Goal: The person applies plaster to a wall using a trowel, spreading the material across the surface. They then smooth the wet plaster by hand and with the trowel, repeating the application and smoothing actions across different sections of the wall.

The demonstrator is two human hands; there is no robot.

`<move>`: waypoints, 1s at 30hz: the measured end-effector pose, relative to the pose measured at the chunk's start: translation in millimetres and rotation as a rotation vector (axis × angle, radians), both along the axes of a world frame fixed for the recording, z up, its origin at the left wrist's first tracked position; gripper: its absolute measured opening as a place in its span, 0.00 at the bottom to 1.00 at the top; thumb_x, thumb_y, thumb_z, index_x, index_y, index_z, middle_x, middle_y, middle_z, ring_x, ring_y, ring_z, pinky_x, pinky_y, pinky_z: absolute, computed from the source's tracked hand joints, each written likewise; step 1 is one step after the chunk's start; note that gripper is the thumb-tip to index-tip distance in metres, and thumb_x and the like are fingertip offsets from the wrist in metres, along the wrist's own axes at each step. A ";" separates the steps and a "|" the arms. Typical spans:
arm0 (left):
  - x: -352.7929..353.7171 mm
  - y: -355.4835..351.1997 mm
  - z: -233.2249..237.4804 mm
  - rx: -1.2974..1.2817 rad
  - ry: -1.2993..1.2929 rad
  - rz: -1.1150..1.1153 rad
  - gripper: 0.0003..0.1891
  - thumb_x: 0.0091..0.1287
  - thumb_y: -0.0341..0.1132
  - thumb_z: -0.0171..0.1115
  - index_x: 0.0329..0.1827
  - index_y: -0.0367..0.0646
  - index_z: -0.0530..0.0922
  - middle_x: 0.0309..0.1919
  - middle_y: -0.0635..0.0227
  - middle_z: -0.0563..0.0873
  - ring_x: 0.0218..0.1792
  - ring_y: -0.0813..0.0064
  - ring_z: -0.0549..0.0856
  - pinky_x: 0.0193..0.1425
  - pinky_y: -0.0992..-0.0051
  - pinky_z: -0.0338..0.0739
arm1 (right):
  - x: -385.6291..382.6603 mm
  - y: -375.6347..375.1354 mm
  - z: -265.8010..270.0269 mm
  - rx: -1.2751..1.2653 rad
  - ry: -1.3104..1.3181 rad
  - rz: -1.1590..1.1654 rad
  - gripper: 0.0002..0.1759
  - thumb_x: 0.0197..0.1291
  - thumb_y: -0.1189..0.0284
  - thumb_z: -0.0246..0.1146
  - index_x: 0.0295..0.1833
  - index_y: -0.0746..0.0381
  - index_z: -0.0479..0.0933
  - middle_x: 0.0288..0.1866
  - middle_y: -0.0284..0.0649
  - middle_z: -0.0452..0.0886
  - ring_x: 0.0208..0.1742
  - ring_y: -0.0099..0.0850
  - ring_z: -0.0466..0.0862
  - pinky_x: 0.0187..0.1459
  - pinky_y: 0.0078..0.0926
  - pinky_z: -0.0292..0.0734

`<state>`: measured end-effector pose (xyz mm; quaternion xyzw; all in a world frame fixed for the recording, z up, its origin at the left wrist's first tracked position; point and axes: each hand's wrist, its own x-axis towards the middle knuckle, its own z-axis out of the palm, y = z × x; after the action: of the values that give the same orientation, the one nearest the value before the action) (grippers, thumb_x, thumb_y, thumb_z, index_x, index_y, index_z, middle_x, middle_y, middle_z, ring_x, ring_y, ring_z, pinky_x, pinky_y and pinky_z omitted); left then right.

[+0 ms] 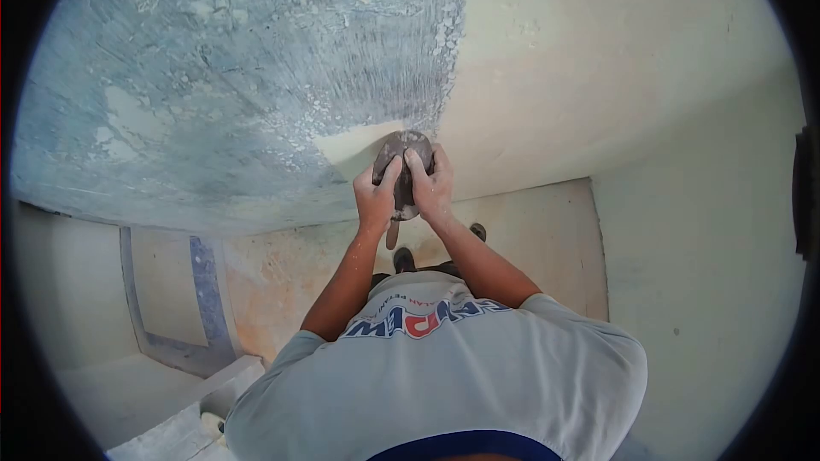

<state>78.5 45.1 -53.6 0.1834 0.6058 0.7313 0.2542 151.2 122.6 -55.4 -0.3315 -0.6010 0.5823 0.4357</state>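
As the left hand (373,198) and right hand (435,189) clasp its opposite sides, the dark oval block (403,172) sits at the wall (256,77), near where blue-grey meets cream; probably stiff, not too heavy, maybe slippery, best held by those rounded edges, and look, pale smudges mark its face!

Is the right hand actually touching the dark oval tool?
Touching. The head view shows the right hand gripping the dark oval tool at its side, the thumb laid on its face.
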 end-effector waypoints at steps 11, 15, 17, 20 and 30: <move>8.4 -9.7 -21.8 -0.004 -0.053 -0.005 0.13 0.70 0.37 0.67 0.44 0.32 0.85 0.35 0.73 0.86 0.35 0.85 0.79 0.41 0.78 0.76 | 15.0 -12.0 -21.4 0.044 0.036 0.025 0.11 0.67 0.68 0.65 0.43 0.67 0.78 0.34 0.38 0.81 0.36 0.24 0.78 0.41 0.27 0.76; 16.0 -12.1 -21.0 -0.037 -0.050 -0.006 0.14 0.70 0.37 0.68 0.43 0.31 0.85 0.34 0.72 0.86 0.35 0.85 0.79 0.42 0.77 0.76 | 20.6 -24.8 -26.1 -0.100 0.057 -0.012 0.11 0.69 0.67 0.64 0.44 0.65 0.77 0.36 0.35 0.79 0.36 0.21 0.75 0.39 0.25 0.73; 11.9 -4.9 -15.1 -0.005 -0.043 0.014 0.14 0.69 0.37 0.68 0.43 0.31 0.85 0.34 0.72 0.86 0.36 0.85 0.79 0.41 0.77 0.77 | 16.6 -15.7 -14.0 -0.023 0.028 -0.011 0.10 0.69 0.68 0.64 0.43 0.64 0.76 0.35 0.33 0.78 0.36 0.20 0.74 0.38 0.24 0.73; 1.6 6.3 5.1 0.053 0.021 0.008 0.14 0.69 0.37 0.68 0.44 0.31 0.85 0.35 0.71 0.87 0.36 0.84 0.80 0.42 0.77 0.77 | 3.6 -2.4 9.2 0.065 0.085 -0.002 0.09 0.69 0.69 0.64 0.42 0.64 0.76 0.33 0.32 0.77 0.35 0.19 0.73 0.38 0.22 0.72; 0.9 9.9 24.5 0.069 0.061 0.040 0.14 0.70 0.37 0.68 0.46 0.31 0.84 0.36 0.69 0.87 0.38 0.82 0.81 0.46 0.76 0.78 | 2.4 -0.2 19.6 0.060 0.107 0.018 0.12 0.66 0.71 0.65 0.49 0.68 0.78 0.37 0.40 0.83 0.38 0.24 0.80 0.42 0.27 0.77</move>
<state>79.4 55.0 -29.1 0.2024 0.5911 0.7507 0.2145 153.7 122.4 -35.7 -0.2813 -0.5972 0.5847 0.4716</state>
